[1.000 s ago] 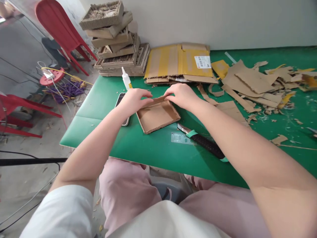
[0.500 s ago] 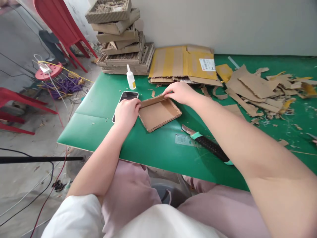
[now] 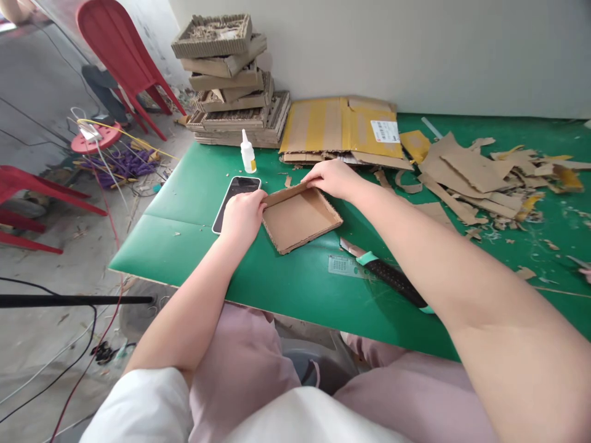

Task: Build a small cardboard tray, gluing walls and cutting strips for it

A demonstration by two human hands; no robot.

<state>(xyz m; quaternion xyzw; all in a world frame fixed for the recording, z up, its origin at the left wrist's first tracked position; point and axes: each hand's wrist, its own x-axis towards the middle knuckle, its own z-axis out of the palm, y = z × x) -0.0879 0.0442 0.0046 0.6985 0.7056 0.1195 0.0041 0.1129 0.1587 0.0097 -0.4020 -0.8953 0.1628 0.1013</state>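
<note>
A shallow cardboard tray (image 3: 300, 218) lies on the green table (image 3: 286, 283) in front of me. My left hand (image 3: 242, 216) is curled against the tray's left wall, fingers closed on its corner. My right hand (image 3: 333, 177) presses down on the tray's far wall, fingers pinched along the rim. A black phone (image 3: 235, 195) lies under and behind my left hand. A small white glue bottle (image 3: 248, 154) stands just beyond the phone. A utility knife (image 3: 388, 277) with a black and teal handle lies to the tray's right, over a clear ruler (image 3: 344, 266).
A stack of finished cardboard trays (image 3: 231, 80) rises at the table's far left corner. Flattened yellow-taped boxes (image 3: 341, 129) lie against the wall. Cardboard offcuts (image 3: 484, 169) litter the right side. Red plastic chairs (image 3: 115, 55) and cables stand on the floor to the left.
My left hand slid from the tray's far wall to its left side, beside the phone. My right hand stayed on the far rim. The view shifted slightly.
</note>
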